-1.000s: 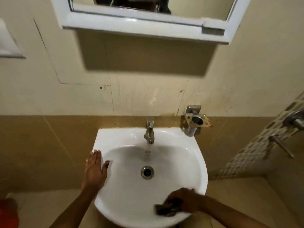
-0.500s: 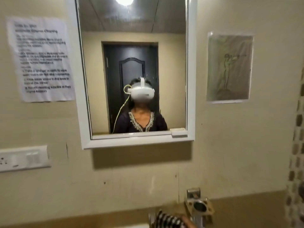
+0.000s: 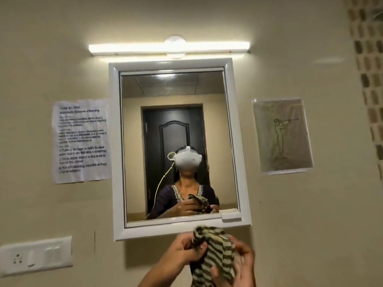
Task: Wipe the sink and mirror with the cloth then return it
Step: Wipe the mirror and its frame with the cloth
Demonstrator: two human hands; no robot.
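Note:
A white-framed mirror hangs on the beige wall straight ahead. Just below its bottom edge I hold a dark and pale striped cloth bunched between both hands. My left hand grips its upper left part. My right hand grips its right side, slightly blurred. The glass reflects both hands and the cloth in front of a person's chest. The sink is out of view below.
A lit tube light runs above the mirror. A printed paper sheet is stuck left of it, a drawing to the right. A switch and socket plate sits low left. Mosaic tiles line the right edge.
My view has swung up from the sink to the mirror. The cloth went from my right hand on the sink rim to both hands below the mirror.

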